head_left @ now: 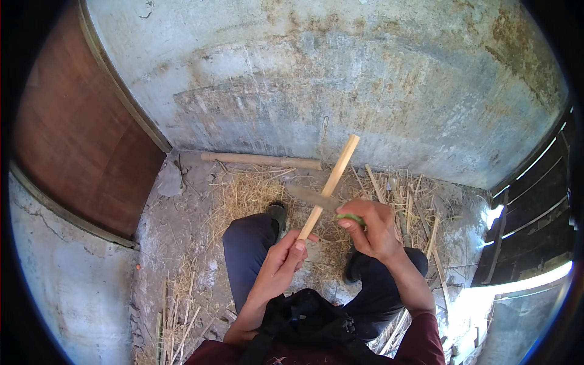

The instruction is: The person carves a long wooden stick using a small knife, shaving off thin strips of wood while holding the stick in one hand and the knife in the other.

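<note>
While a pale wooden stick [331,182] is gripped at its lower end by the left hand [283,261], it is held slanting up to the right above the knees. A knife [313,198] with a green handle is clasped in the right hand [372,228], its blade laid against the stick's middle. Straw [249,194] and a pole [261,160] are seen by the concrete wall [340,73].
</note>
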Motion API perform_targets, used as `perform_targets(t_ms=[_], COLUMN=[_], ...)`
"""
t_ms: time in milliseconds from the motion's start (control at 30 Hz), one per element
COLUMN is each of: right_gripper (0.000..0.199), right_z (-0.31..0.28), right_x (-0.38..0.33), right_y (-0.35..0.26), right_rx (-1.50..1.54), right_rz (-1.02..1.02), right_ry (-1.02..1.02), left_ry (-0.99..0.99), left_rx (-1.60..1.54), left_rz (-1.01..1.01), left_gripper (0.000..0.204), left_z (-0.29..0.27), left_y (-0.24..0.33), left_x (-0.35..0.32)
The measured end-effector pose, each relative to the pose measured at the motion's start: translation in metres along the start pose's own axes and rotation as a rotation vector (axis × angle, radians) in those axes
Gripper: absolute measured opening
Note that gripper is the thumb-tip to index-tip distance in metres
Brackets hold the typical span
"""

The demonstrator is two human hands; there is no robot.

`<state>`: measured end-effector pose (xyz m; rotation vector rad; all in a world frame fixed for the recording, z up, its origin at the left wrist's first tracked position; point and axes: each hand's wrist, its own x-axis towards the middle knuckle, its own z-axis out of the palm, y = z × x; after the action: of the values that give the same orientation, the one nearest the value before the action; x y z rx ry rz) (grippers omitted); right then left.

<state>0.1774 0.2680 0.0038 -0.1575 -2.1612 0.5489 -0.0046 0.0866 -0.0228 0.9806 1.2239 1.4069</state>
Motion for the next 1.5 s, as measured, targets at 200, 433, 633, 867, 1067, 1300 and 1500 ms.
perform_targets(t_ms=[200, 433, 633, 867, 1067, 1300, 1500], right_gripper=[0.023, 0.031, 0.031, 0.037, 0.028, 0.034, 0.037], right_z=[0.01, 0.01, 0.02, 0.025, 0.034, 0.034, 0.035], right_x=[0.003, 0.007, 0.002, -0.003, -0.008, -0.009, -0.009], right_y=[-0.003, -0.012, -0.01, -0.02, -0.023, -0.03, -0.036], right_rx=[0.054, -0.068, -0.162, -0.163, -0.176, -0.231, -0.253], right_rz=[0.007, -0.094, -0.171, -0.188, -0.219, -0.25, -0.245], right_ry=[-0.023, -0.054, 0.018, 0.002, 0.036, 0.046, 0.068], left_ry=[0.051, 0.059, 0.073, 0.108, 0.082, 0.176, 0.252], left_rx=[0.098, 0.068, 0.084, 0.058, 0.07, 0.147, 0.171], left_rz=[0.07, 0.071, 0.137, 0.146, 0.104, 0.166, 0.302], left_gripper=[0.025, 0.035, 0.047, 0.051, 0.048, 0.054, 0.046], left_z=[0.007, 0.008, 0.007, 0.009, 0.005, 0.014, 0.019], left_y=[0.004, 0.001, -0.004, -0.004, 0.002, 0.0, -0.003], left_x=[0.002, 0.001, 0.0, -0.004, -0.006, -0.007, -0.005])
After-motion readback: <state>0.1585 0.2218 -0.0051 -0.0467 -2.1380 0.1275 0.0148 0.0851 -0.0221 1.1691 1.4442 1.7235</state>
